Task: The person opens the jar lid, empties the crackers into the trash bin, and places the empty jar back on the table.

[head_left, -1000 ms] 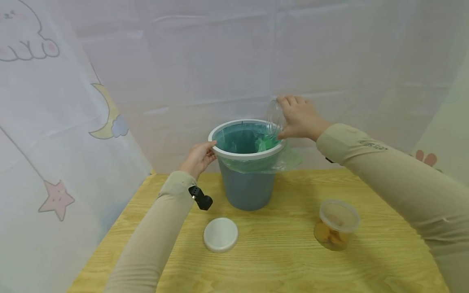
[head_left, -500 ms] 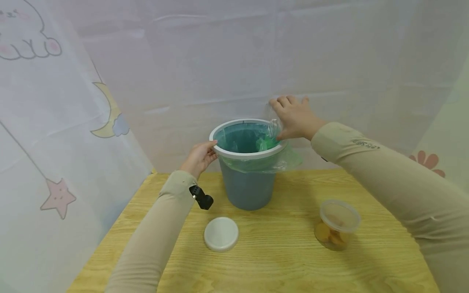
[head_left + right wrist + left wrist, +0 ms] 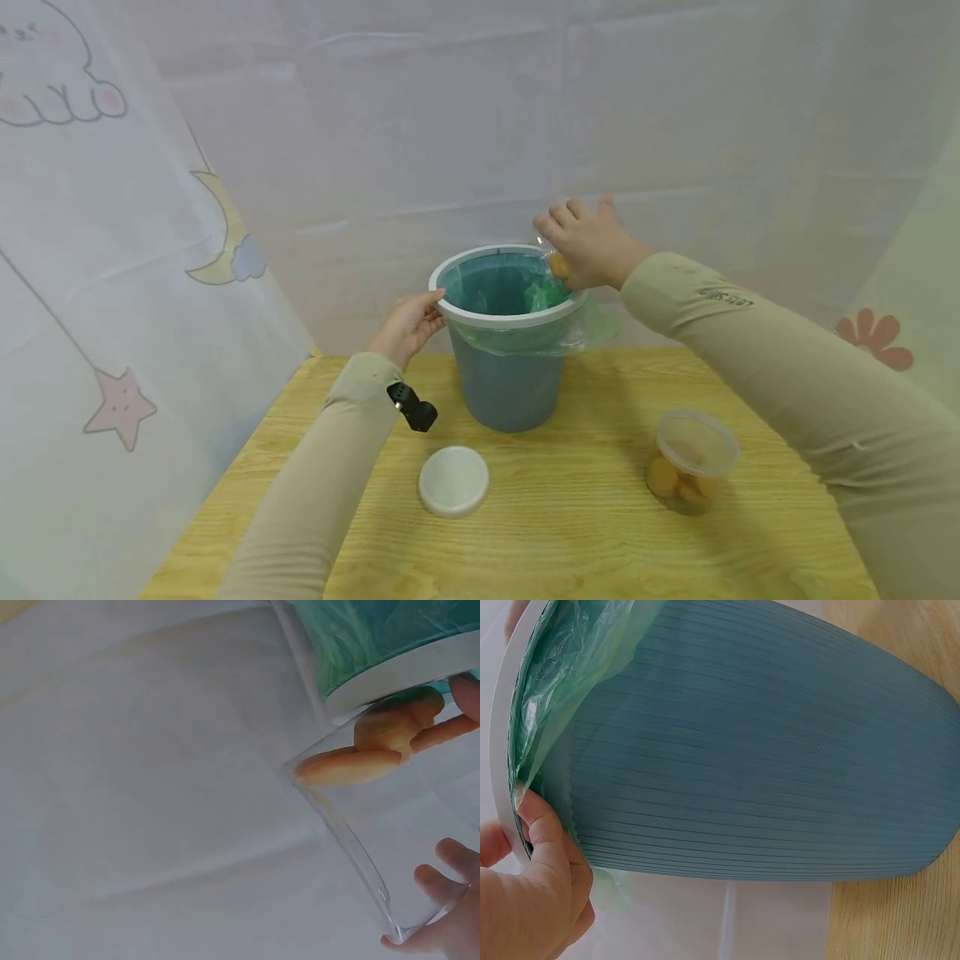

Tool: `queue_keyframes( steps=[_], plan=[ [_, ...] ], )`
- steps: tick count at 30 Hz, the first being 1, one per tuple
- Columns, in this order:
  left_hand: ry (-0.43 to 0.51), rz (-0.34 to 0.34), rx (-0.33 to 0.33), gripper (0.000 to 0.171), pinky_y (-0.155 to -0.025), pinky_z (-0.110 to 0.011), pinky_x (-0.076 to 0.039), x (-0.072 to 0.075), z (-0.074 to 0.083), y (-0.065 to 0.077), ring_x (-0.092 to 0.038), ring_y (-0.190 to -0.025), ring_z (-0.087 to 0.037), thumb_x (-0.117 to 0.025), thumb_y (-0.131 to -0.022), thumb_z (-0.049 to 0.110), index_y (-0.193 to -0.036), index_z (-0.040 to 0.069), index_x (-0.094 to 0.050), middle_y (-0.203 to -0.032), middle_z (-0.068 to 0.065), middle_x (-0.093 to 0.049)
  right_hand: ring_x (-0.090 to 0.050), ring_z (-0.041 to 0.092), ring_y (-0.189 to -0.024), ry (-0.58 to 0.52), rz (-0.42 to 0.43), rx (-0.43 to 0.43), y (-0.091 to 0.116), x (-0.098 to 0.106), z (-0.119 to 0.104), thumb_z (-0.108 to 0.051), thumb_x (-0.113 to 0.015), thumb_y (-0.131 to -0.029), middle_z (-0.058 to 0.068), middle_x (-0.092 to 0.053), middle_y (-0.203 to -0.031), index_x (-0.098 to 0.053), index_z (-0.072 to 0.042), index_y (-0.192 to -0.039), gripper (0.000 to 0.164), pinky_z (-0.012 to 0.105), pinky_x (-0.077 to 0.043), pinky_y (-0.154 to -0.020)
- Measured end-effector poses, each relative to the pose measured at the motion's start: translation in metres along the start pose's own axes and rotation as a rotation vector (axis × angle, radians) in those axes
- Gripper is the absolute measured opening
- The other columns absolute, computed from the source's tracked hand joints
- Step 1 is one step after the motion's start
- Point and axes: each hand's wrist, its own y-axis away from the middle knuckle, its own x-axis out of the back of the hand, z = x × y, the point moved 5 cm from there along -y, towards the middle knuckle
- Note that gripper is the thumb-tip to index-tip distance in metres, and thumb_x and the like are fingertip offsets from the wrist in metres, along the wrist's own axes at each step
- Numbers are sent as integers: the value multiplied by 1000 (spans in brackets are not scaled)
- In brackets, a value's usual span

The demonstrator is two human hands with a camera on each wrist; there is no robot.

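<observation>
The blue-grey trash bin (image 3: 510,387) stands upright on the table, lined with a thin green bag (image 3: 517,337) folded over its white rim. My left hand (image 3: 408,323) grips the rim's left side, thumb over the top and fingers beneath, as the left wrist view shows. At the opposite side, my right hand (image 3: 588,243) holds a clear plastic jar (image 3: 360,840) tipped on its side at the rim. Several orange-brown biscuits (image 3: 352,766) lie along the jar's lower wall in the right wrist view. The jar's mouth is largely hidden there.
A round white lid (image 3: 453,481) lies on the wooden table (image 3: 555,533) in front of the bin. To the right stands another clear tub (image 3: 690,462) with orange-brown pieces under a translucent lid. A pale printed sheet (image 3: 420,125) hangs close behind the bin.
My right hand has shifted slightly left and turned, tipping the jar further. An orange piece now shows beside that hand. My left hand stays on the rim.
</observation>
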Motion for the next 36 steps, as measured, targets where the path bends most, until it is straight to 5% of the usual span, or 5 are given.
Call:
queue_keyframes(
  steps=[8,17,24,29,36],
  plan=[
    [-10,-3,-6,46,-62,-19,-50,-1,0,2,-53,-77,-12,-57,-99,9,-141,-4,-43,-110,-11,-51,-28,47,-133,87,67,65,1,1,-4,-34,-79,-79,26,-35,-142,-28,-3,-148,91,77,-18,-99],
    [-1,-7,6,46,-61,-18,-50,2,3,0,-54,-74,-11,-56,-99,11,-141,-3,-43,-111,-11,-50,-38,49,-125,236,428,113,8,18,3,-34,-82,-75,30,-41,-136,-36,1,-142,89,76,-29,-94],
    [-6,-6,9,47,-60,-18,-50,1,4,1,-55,-73,-11,-56,-99,11,-142,-4,-42,-113,-12,-51,-39,47,-124,381,514,140,13,23,3,-36,-83,-74,29,-42,-136,-37,-1,-144,91,75,-30,-94],
    [-10,-11,11,48,-60,-18,-50,1,2,2,-56,-71,-10,-56,-99,11,-143,-3,-41,-112,-11,-51,-43,45,-123,465,606,170,15,24,4,-28,-75,-82,28,-47,-133,-44,-3,-142,73,74,-32,-93],
    [-20,-12,8,46,-59,-17,-50,0,1,1,-56,-67,-10,-57,-99,12,-140,-3,-44,-102,-9,-51,-44,47,-122,438,618,154,19,28,8,-29,-81,-75,29,-45,-133,-43,-1,-141,81,79,-29,-90]
  ],
)
